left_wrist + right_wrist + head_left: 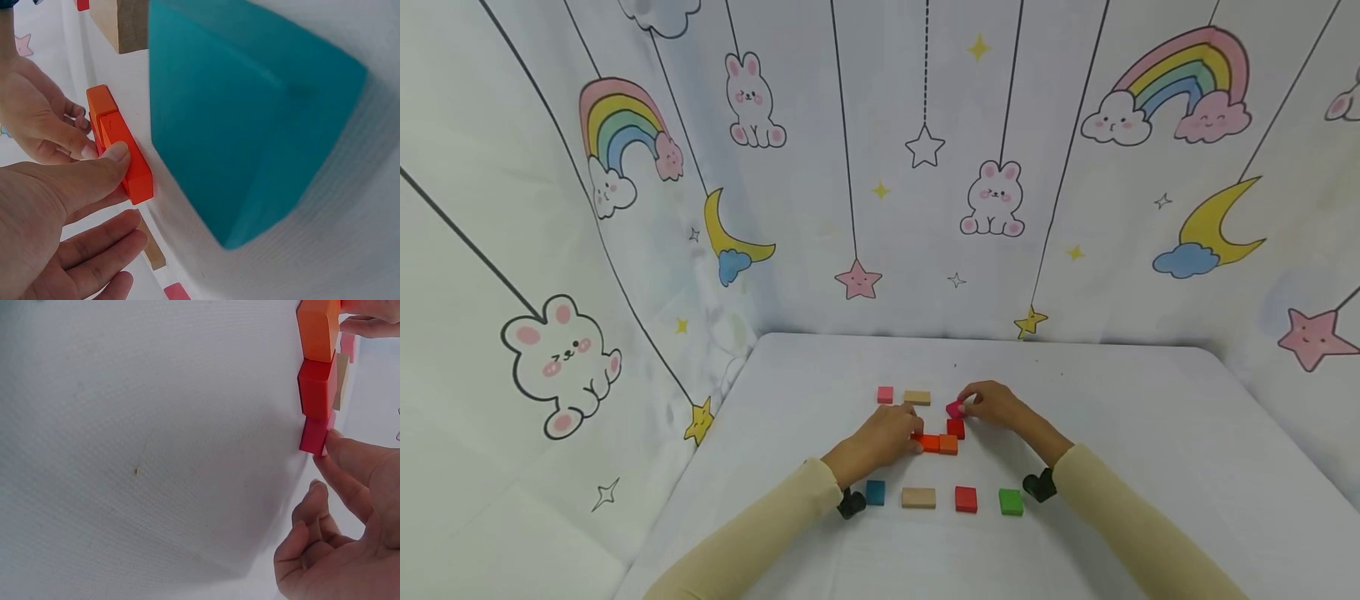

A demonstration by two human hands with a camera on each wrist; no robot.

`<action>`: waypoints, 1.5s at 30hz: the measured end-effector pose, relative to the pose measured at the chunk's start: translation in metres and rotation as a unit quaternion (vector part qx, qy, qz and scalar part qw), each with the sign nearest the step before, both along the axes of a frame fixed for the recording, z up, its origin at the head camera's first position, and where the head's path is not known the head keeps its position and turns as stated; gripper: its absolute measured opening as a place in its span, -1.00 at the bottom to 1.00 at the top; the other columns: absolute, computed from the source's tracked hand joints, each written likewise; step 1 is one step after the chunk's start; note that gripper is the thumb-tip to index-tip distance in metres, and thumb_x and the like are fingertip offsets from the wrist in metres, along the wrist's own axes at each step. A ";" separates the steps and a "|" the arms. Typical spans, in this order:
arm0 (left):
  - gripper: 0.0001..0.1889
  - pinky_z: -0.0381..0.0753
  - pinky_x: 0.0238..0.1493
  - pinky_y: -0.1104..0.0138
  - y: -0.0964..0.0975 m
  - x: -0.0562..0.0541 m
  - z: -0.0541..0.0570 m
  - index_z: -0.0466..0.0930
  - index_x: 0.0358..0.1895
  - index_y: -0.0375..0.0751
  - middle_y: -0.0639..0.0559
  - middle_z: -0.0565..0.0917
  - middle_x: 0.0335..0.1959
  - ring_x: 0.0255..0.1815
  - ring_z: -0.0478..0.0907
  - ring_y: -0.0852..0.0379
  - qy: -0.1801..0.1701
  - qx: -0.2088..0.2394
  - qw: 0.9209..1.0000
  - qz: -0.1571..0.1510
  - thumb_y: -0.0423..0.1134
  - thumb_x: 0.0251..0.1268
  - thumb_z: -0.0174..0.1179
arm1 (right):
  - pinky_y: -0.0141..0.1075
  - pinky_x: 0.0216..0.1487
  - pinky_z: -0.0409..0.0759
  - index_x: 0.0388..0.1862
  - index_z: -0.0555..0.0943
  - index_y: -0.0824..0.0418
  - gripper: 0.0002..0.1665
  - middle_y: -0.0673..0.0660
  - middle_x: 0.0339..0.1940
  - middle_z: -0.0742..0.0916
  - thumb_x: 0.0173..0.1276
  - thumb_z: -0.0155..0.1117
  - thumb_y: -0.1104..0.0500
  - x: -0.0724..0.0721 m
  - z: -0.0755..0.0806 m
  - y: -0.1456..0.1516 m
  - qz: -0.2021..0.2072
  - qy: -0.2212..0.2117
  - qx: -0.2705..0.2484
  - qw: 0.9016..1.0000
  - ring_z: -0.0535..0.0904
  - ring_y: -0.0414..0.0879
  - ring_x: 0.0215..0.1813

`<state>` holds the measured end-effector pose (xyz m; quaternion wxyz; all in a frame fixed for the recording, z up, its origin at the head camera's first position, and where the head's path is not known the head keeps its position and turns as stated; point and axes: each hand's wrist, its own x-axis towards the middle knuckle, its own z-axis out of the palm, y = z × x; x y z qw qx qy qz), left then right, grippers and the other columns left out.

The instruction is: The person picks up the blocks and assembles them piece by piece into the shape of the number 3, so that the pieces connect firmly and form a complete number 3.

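My left hand (pixel 883 435) pinches a long red-orange block (pixel 929 443) by its left end, thumb on the near side in the left wrist view. An orange block (pixel 949 445) touches that block's right end. Behind the orange one sits a red block (pixel 955 429). At the far end of this bent row, my right hand (pixel 996 406) pinches a crimson block (pixel 314 434) between thumb and index finger. In the right wrist view the crimson block meets the red block, and its other fingers are curled loosely away from it.
A front row holds a teal block (pixel 876 492), a wooden block (pixel 918 498), a second red block (pixel 966 499) and a green block (pixel 1011 502). Behind the left hand lie a pink block (pixel 885 395) and another wooden block (pixel 917 397). A patterned curtain (pixel 925 250) hangs behind the white table (pixel 805 375).
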<state>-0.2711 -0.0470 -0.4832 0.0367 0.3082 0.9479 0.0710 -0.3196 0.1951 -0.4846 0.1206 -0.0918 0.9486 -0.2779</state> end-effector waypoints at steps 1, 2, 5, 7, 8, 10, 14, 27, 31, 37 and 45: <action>-0.72 0.62 0.09 0.29 0.000 0.000 0.000 0.81 0.06 0.01 0.07 0.69 -0.02 -0.04 0.59 0.16 -0.001 0.000 1.000 0.000 -0.02 0.37 0.45 | -0.19 -0.10 0.71 0.17 0.71 0.21 -0.67 0.18 -0.07 0.73 0.50 0.38 0.15 0.001 0.000 0.000 0.002 0.000 0.000 1.000 0.59 -0.01 -0.10; -0.72 0.62 0.09 0.29 0.000 0.000 0.001 0.81 0.06 0.01 0.07 0.69 -0.02 -0.04 0.59 0.16 -0.001 0.000 1.000 0.000 -0.02 0.37 0.45 | -0.18 -0.10 0.71 0.17 0.71 0.22 -0.67 0.19 -0.07 0.73 0.49 0.38 0.15 0.001 0.000 0.000 0.003 0.001 0.000 1.000 0.59 0.00 -0.10; -0.72 0.63 0.10 0.29 0.000 0.001 0.000 0.81 0.06 0.02 0.07 0.70 0.00 -0.02 0.60 0.16 -0.001 -0.001 1.000 0.002 -0.01 0.37 0.45 | -0.17 -0.08 0.72 0.18 0.71 0.21 -0.66 0.20 -0.06 0.72 0.49 0.38 0.15 0.003 0.001 -0.001 0.003 -0.001 0.000 1.000 0.60 0.01 -0.09; -0.72 0.63 0.11 0.29 0.000 0.001 0.000 0.81 0.05 0.03 0.07 0.70 0.00 -0.02 0.59 0.16 0.000 -0.001 1.000 0.002 -0.01 0.36 0.45 | -0.16 -0.08 0.72 0.18 0.70 0.21 -0.66 0.20 -0.05 0.72 0.49 0.38 0.15 0.004 0.003 -0.001 0.005 -0.001 0.001 1.000 0.60 0.00 -0.08; -0.72 0.63 0.11 0.29 0.000 0.000 -0.001 0.81 0.05 0.03 0.07 0.70 0.00 -0.02 0.59 0.16 0.001 -0.002 1.000 0.002 -0.01 0.36 0.45 | -0.16 -0.08 0.72 0.18 0.70 0.21 -0.66 0.20 -0.04 0.72 0.50 0.38 0.14 0.004 0.003 -0.001 0.004 -0.003 0.000 1.000 0.59 0.00 -0.08; -0.72 0.63 0.11 0.29 0.000 0.000 -0.001 0.81 0.04 0.03 0.07 0.70 0.00 -0.02 0.59 0.17 0.003 -0.002 1.000 0.001 0.00 0.36 0.46 | -0.15 -0.07 0.72 0.17 0.70 0.21 -0.67 0.20 -0.04 0.73 0.50 0.38 0.14 0.004 0.004 0.000 0.006 -0.003 0.000 1.000 0.59 0.00 -0.08; -0.72 0.62 0.13 0.27 0.000 0.000 -0.001 0.81 0.05 0.02 0.07 0.70 0.00 -0.01 0.60 0.16 0.006 -0.003 1.000 -0.001 0.00 0.37 0.45 | -0.14 -0.07 0.72 0.17 0.70 0.21 -0.67 0.19 -0.04 0.73 0.50 0.37 0.14 0.004 0.004 0.000 0.011 -0.003 0.000 1.000 0.59 -0.01 -0.08; -0.72 0.61 0.18 0.23 0.000 -0.001 -0.002 0.80 0.05 0.02 0.06 0.70 0.02 0.02 0.60 0.14 0.006 -0.004 1.000 0.000 -0.01 0.38 0.44 | -0.14 -0.06 0.72 0.20 0.69 0.21 -0.63 0.19 -0.03 0.73 0.51 0.36 0.10 -0.004 0.005 0.007 0.030 -0.013 -0.001 0.999 0.60 0.00 -0.07; -0.72 0.61 0.18 0.23 -0.001 -0.001 -0.002 0.81 0.05 0.02 0.06 0.71 0.01 0.02 0.60 0.14 0.006 -0.001 1.000 -0.001 -0.01 0.37 0.45 | -0.12 -0.04 0.72 0.20 0.69 0.23 -0.62 0.20 -0.02 0.73 0.51 0.37 0.08 -0.004 0.008 0.007 0.032 -0.004 0.002 0.999 0.60 0.02 -0.04; -0.73 0.61 0.15 0.27 -0.003 0.000 -0.001 0.81 0.05 0.03 0.08 0.70 0.00 0.00 0.59 0.16 0.006 -0.002 1.000 0.000 -0.01 0.37 0.44 | -0.13 -0.05 0.72 0.20 0.69 0.24 -0.62 0.22 -0.02 0.72 0.52 0.36 0.08 -0.011 0.013 0.001 0.032 0.008 0.004 0.999 0.61 0.05 -0.03; -0.73 0.64 0.11 0.28 -0.001 0.001 0.002 0.81 0.03 0.01 0.07 0.70 -0.01 -0.01 0.58 0.17 0.002 0.002 1.000 -0.003 -0.02 0.36 0.46 | -0.23 -0.11 0.74 0.17 0.70 0.28 -0.64 0.20 -0.10 0.72 0.51 0.39 0.12 -0.019 0.013 -0.015 0.048 0.035 0.021 0.998 0.61 -0.02 -0.12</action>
